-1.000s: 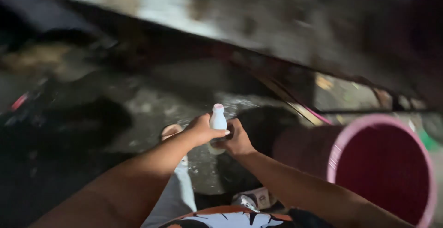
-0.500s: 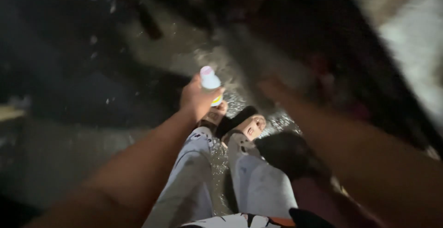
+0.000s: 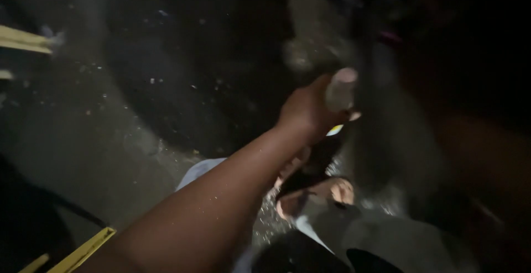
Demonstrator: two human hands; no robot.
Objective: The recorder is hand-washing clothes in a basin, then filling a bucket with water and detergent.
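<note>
The scene is dark and blurred. My left hand point(image 3: 307, 109) reaches out over the wet ground and is closed around a small white bottle point(image 3: 341, 93) with a pale pink cap, held upright. My left forearm runs from the lower left up to it. My right hand is lost in dark blur at the right edge and I cannot make it out. Below the bottle are my feet in sandals point(image 3: 318, 192) and my light grey trouser legs point(image 3: 381, 237).
Wet, glistening concrete ground point(image 3: 110, 135) spreads to the left. A yellow strip point(image 3: 83, 249) lies at the lower left and another yellow piece point(image 3: 22, 40) at the upper left. The right side is dark.
The view swung left and away from the pink bucket. My right hand let go of the bottle and went out of sight; my left hand kept the bottle and moved right.
</note>
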